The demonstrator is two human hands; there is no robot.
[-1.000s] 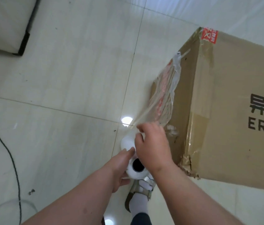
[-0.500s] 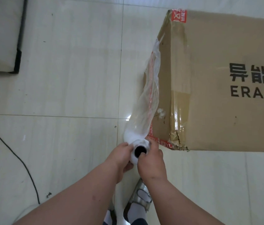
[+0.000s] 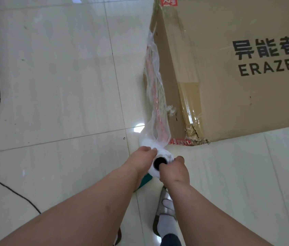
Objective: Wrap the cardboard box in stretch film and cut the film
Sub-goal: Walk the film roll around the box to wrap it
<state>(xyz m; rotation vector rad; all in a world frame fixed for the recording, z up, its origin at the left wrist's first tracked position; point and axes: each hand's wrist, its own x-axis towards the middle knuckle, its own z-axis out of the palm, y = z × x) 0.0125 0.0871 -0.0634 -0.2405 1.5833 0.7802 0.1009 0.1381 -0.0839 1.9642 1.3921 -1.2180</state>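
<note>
Both the left hand and right hand gripped the light stretch-film roll, whose thin, clingy film likely tore easily.

Open tiled floor lies left of the stretched film. The cardboard box blocks the right side, its torn corner near both hands. A black cable crosses the floor lower left.

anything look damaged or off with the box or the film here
Yes. The cardboard box has a torn, crushed bottom corner near the roll. The stretch film is bunched into a rope along the box's side rather than spread flat.
</note>
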